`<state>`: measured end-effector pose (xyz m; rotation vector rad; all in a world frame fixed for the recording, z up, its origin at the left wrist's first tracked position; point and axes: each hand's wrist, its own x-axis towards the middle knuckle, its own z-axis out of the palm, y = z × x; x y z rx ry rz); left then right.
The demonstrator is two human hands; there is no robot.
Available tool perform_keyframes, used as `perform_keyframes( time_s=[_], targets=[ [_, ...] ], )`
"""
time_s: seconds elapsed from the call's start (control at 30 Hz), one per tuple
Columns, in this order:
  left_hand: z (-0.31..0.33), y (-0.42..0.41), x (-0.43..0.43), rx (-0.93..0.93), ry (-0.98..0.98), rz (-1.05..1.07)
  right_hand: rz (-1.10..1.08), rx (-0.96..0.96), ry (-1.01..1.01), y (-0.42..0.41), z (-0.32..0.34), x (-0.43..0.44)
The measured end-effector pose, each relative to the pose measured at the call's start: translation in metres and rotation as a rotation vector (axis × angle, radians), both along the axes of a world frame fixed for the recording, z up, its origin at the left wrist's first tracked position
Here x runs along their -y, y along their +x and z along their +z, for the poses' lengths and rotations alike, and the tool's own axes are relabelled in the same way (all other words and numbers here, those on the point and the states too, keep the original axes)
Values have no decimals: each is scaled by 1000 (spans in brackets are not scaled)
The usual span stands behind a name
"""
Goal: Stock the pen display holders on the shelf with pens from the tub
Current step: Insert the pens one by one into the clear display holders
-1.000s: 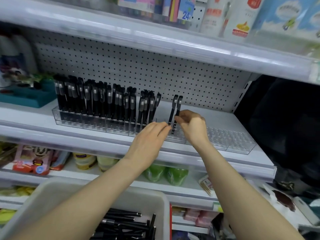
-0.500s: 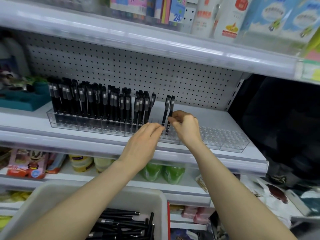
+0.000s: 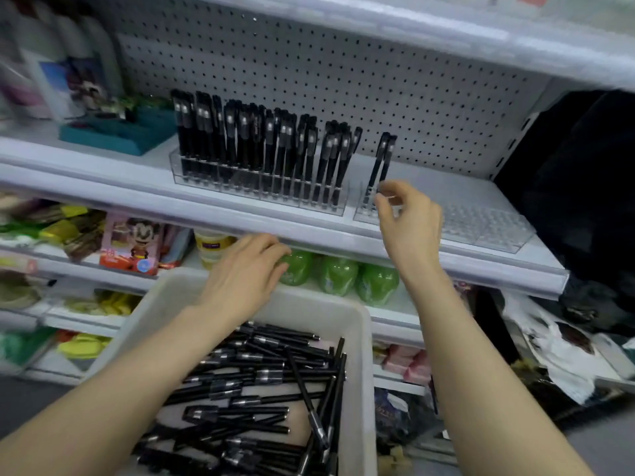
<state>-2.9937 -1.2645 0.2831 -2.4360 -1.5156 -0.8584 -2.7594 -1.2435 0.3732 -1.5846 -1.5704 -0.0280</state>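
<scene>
A loose heap of slim black pens (image 3: 261, 383) with silver bands is seen in the white tub (image 3: 359, 341). More are packed upright in the left clear holder (image 3: 257, 195) on the shelf (image 3: 113, 197), and two pens (image 3: 382, 159) stand alone at the left end of the right clear holder (image 3: 488, 228). The right hand (image 3: 410, 231) is held curled, thumb and forefinger drawn together right at that pair's lower barrels, though whether one is pinched cannot be told; the left hand (image 3: 245, 274) is held relaxed and empty over the tub's far rim.
</scene>
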Motion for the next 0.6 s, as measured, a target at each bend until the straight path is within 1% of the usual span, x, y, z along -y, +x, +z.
perform_keyframes(
  time_s=[0.07, 0.17, 0.23, 0.33, 0.43, 0.5, 0.6],
  targets=[
    [-24, -17, 10, -15, -54, 54, 74, 57, -76, -24, -19, 25],
    [-49, -30, 20, -47, -125, 107, 185, 206, -333, -57, -59, 49],
    [-56, -30, 24, -40, -120, 133, 234, 276, -509, -72, -84, 59],
    [-55, -26, 24, -20, -96, 159, 283, 366, -656, -84, -117, 70],
    [-59, -26, 22, -21, -84, 160, 327, 400, -752, -87, -132, 76],
    [-61, -27, 21, -19, -81, 156, 344, 435, -753, -87, -135, 76],
    [-61, -27, 21, -21, -81, 150, 369, 417, -751, -86, -140, 75]
  ],
)
